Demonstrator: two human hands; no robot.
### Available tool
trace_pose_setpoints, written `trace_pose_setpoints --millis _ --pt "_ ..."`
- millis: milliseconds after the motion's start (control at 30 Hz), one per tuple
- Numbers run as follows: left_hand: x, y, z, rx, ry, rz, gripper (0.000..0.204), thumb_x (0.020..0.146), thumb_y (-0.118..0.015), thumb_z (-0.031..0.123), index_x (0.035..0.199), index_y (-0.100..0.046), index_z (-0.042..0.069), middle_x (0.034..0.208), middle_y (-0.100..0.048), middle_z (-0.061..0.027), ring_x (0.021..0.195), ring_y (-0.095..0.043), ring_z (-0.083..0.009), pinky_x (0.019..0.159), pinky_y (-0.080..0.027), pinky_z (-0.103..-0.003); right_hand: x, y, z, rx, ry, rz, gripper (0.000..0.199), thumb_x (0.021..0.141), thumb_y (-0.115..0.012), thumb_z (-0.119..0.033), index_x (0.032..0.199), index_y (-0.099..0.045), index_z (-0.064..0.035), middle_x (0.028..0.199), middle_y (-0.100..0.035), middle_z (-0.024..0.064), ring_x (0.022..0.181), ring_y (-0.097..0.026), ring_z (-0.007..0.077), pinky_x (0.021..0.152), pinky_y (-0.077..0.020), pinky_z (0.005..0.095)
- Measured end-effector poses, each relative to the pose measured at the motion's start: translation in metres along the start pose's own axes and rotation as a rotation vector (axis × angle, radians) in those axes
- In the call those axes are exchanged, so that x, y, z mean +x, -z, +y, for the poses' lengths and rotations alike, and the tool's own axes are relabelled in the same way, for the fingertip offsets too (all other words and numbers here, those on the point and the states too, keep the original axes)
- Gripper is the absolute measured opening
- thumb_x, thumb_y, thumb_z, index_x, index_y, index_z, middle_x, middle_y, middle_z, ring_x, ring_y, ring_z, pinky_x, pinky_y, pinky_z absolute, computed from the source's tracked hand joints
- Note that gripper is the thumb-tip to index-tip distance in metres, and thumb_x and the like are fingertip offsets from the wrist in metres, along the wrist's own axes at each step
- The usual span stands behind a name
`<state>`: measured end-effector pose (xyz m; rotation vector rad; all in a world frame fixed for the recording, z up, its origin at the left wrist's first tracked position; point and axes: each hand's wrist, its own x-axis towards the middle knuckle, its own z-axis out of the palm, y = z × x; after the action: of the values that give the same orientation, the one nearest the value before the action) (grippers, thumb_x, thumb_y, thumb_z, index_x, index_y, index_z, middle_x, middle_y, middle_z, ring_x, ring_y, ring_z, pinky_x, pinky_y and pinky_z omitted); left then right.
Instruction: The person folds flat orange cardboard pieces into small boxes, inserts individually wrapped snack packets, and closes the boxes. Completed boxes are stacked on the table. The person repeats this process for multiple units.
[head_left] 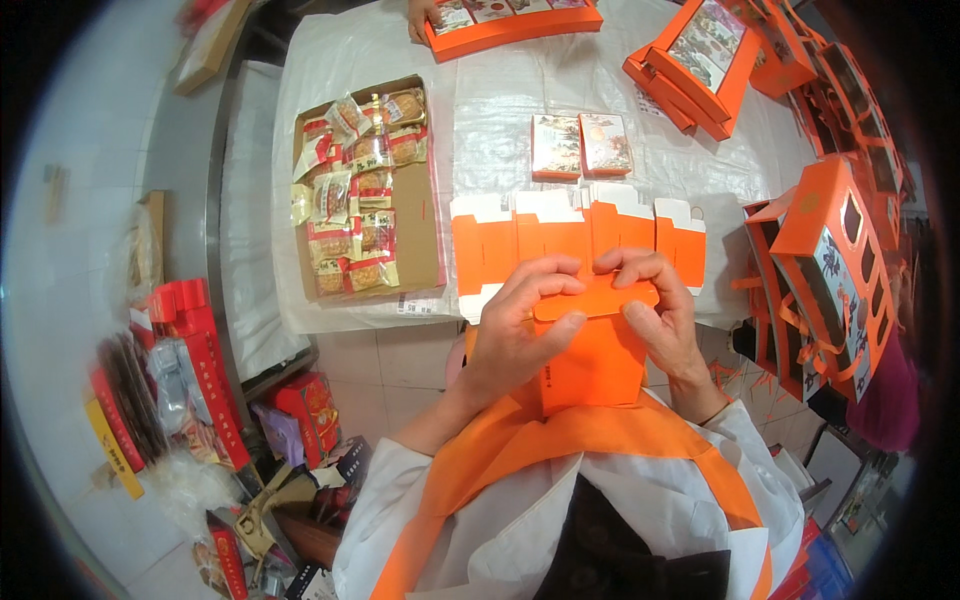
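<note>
In front of my chest, both hands hold a small orange folding carton [594, 368]. My left hand [500, 335] grips its upper left side, thumb on the front and fingers bent over the top flap [598, 299]. My right hand [668, 322] pinches the upper right corner with thumb and fingers. Just beyond, several flat orange carton blanks [548, 245] with white tabs lie side by side on the table. Two small picture-printed boxes [556, 150] stand past them. To the left, a shallow cardboard box [416, 225] holds several wrapped round pastries [335, 197].
Another person's hand [423, 20] touches a long orange tray [515, 30] at the far edge. Orange gift boxes [705, 55] stack at the far right, and more with ribbons [835, 240] stand at the right. Red packages [185, 350] crowd the lower left.
</note>
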<state>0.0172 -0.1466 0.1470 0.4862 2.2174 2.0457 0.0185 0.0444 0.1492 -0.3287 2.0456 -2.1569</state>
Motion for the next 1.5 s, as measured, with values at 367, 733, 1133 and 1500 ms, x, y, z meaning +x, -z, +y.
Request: trace_pose_setpoints --millis 367,733,1133,1500 --pt "0.001 0.0 0.003 -0.12 0.215 0.04 0.02 0.086 -0.047 0.001 0.102 -0.059 -0.002 0.107 -0.058 -0.0092 0.098 -0.055 -0.0142 0.084 -0.042 -0.025 0.004 -0.002 0.004 0.125 -0.011 0.048 0.017 0.089 -0.042 -0.001 0.099 -0.056 0.0005 0.11 -0.054 0.0122 0.104 -0.051 0.0166 0.09 -0.0394 0.0299" --pt "-0.019 0.012 -0.018 0.09 -0.054 0.127 0.015 0.084 -0.051 0.004 0.094 -0.06 -0.004 0.099 -0.062 -0.012 0.096 -0.057 -0.0218 0.085 -0.044 -0.031 0.009 -0.012 0.008 -0.007 -0.061 -0.005 0.019 0.089 -0.042 -0.001 0.084 -0.06 0.0043 0.1 -0.06 0.0135 0.092 -0.056 0.0196 0.083 -0.0443 0.0298" --pt "-0.094 0.139 -0.061 -0.355 0.441 0.439 0.038 0.079 -0.067 0.015 0.108 -0.046 0.002 0.101 -0.056 -0.0081 0.09 -0.055 -0.0141 0.081 -0.045 -0.028 0.147 -0.149 0.093 -0.085 -0.168 -0.529 0.028 0.095 -0.044 -0.02 0.108 -0.057 0.0012 0.116 -0.056 0.0108 0.108 -0.051 0.0175 0.093 -0.0397 0.0315" --pt "-0.219 0.161 -0.133 -0.536 0.742 1.513 0.042 0.092 -0.05 0.025 0.124 -0.039 0.0 0.12 -0.046 -0.0095 0.109 -0.046 -0.0178 0.094 -0.037 -0.032 0.337 -0.362 0.343 -0.145 -0.383 -0.028 0.028 0.079 -0.069 -0.031 0.089 -0.053 -0.0109 0.074 -0.055 0.0012 0.064 -0.053 0.0152 0.052 -0.0421 0.0254"
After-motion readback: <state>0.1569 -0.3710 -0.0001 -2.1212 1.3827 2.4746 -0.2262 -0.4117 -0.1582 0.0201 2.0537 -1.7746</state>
